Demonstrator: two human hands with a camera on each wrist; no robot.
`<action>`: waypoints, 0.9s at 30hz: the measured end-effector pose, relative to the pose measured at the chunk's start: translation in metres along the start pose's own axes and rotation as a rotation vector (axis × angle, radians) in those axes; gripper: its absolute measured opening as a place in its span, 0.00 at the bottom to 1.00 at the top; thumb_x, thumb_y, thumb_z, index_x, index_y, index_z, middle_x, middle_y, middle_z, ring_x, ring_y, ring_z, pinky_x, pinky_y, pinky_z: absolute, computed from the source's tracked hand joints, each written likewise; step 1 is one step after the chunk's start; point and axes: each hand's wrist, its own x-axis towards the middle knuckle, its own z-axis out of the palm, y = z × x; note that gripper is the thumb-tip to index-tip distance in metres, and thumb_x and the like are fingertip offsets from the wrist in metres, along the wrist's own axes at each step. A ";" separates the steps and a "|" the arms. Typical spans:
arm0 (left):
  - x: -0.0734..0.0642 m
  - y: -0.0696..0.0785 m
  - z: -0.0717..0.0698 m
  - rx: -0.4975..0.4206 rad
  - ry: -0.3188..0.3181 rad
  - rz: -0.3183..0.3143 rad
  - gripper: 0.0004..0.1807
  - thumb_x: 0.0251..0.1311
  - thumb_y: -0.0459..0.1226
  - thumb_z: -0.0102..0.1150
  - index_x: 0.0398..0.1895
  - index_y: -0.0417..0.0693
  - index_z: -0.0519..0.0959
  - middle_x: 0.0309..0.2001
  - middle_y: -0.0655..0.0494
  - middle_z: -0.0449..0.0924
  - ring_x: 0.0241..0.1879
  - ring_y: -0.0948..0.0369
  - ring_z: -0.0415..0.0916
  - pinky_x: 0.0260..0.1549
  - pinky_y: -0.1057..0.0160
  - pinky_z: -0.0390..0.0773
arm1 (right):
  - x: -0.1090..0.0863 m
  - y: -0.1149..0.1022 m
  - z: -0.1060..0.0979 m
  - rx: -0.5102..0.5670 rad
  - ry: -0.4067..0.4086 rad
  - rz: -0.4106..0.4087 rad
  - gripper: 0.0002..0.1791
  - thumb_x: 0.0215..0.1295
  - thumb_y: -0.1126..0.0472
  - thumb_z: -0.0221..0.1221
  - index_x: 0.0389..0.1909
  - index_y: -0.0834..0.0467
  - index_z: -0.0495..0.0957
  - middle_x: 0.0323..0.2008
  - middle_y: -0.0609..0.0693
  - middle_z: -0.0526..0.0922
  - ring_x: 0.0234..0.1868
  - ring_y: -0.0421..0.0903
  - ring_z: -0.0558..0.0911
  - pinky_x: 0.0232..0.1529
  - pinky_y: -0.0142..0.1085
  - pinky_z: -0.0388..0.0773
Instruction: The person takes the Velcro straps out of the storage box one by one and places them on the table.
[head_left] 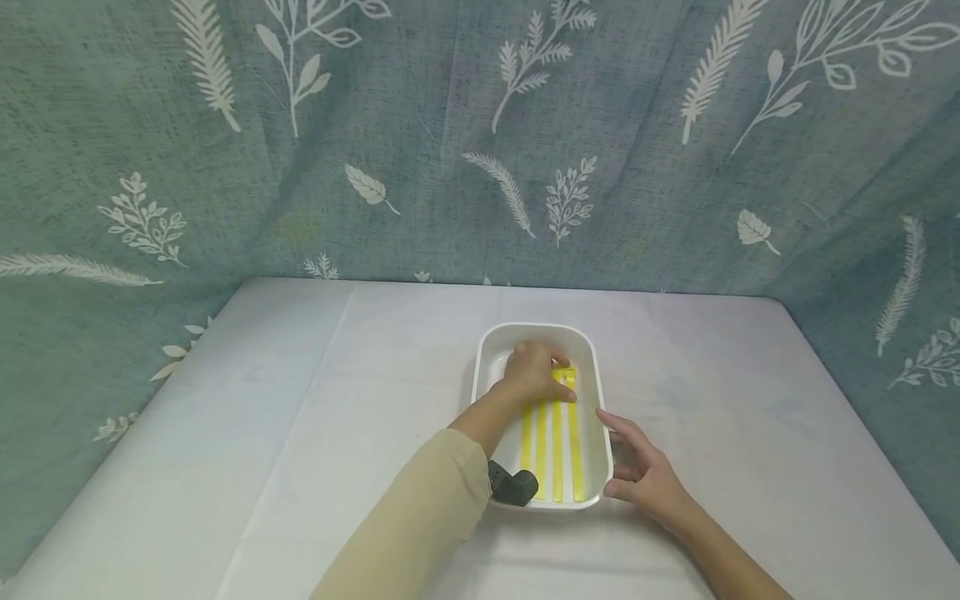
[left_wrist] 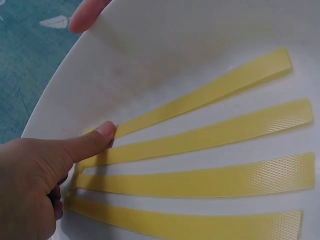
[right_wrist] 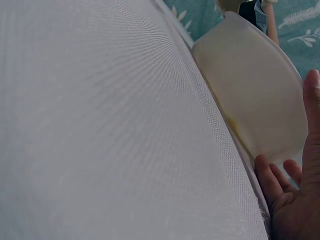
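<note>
A white rectangular container point(head_left: 487, 350) with rounded corners stands on the table, with several yellow strips point(head_left: 577, 458) laid lengthwise inside. My left hand point(head_left: 534, 371) reaches into its far end. In the left wrist view, the left thumb point(left_wrist: 97, 137) lies on the strips near their ends. The other left fingers are mostly hidden, and thumb and forefinger look apart in the head view. The strips' near ends have a textured sheen. My right hand point(head_left: 648, 475) is at the container's right side, its extended fingers point(right_wrist: 267, 182) near the wall's foot and one fingertip point(left_wrist: 82, 20) at the rim.
The table point(head_left: 375, 375) carries a white cloth. A teal curtain point(head_left: 420, 125) with white leaf prints hangs at the back and sides. A black device point(head_left: 513, 486) sits at the left wrist, over the container's near left corner.
</note>
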 end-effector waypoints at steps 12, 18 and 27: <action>0.002 0.001 -0.002 -0.380 -0.044 0.116 0.18 0.41 0.37 0.76 0.39 0.45 0.83 0.31 0.56 0.77 0.33 0.64 0.70 0.32 0.72 0.70 | 0.001 -0.002 0.002 -0.022 0.003 -0.028 0.44 0.58 0.57 0.64 0.70 0.64 0.54 0.66 0.50 0.62 0.59 0.39 0.72 0.40 0.44 0.82; 0.003 0.003 -0.004 -0.513 -0.065 0.123 0.19 0.47 0.34 0.71 0.44 0.41 0.80 0.31 0.56 0.78 0.29 0.66 0.70 0.29 0.74 0.71 | 0.000 -0.001 0.001 -0.016 0.008 0.028 0.45 0.56 0.55 0.65 0.71 0.63 0.54 0.66 0.45 0.62 0.59 0.37 0.73 0.42 0.43 0.82; 0.005 0.008 -0.008 -0.905 -0.097 0.061 0.25 0.51 0.24 0.65 0.55 0.35 0.74 0.28 0.56 0.72 0.24 0.63 0.76 0.30 0.63 0.83 | 0.000 0.002 -0.002 0.007 -0.018 0.015 0.45 0.57 0.56 0.65 0.71 0.64 0.52 0.66 0.44 0.61 0.60 0.39 0.72 0.41 0.45 0.81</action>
